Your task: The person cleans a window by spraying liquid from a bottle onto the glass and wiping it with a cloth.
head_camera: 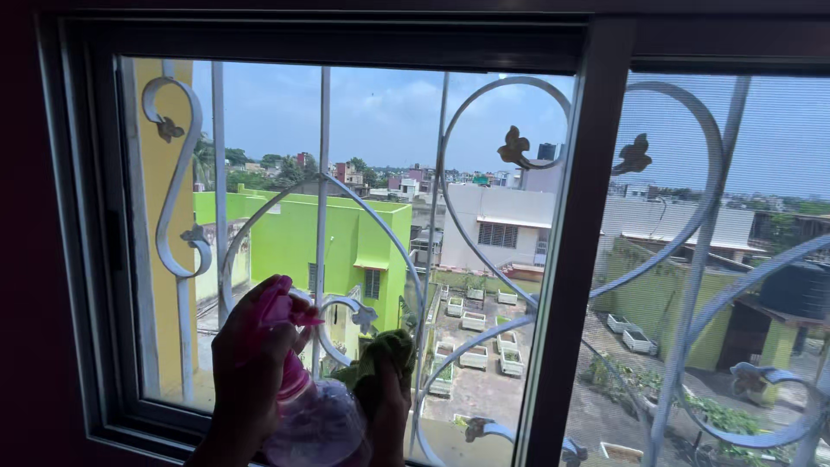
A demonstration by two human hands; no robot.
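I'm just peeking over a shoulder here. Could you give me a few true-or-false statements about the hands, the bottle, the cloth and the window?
1. The left hand grips a pink spray bottle. True.
2. The right hand holds a red sponge. False: it holds a green cloth.
3. A white scrolled metal grille stands behind the glass. True.
4. The window frame is bright white. False: it is dark.
5. The bottle lies on the sill. False: it is held up in front of the glass.
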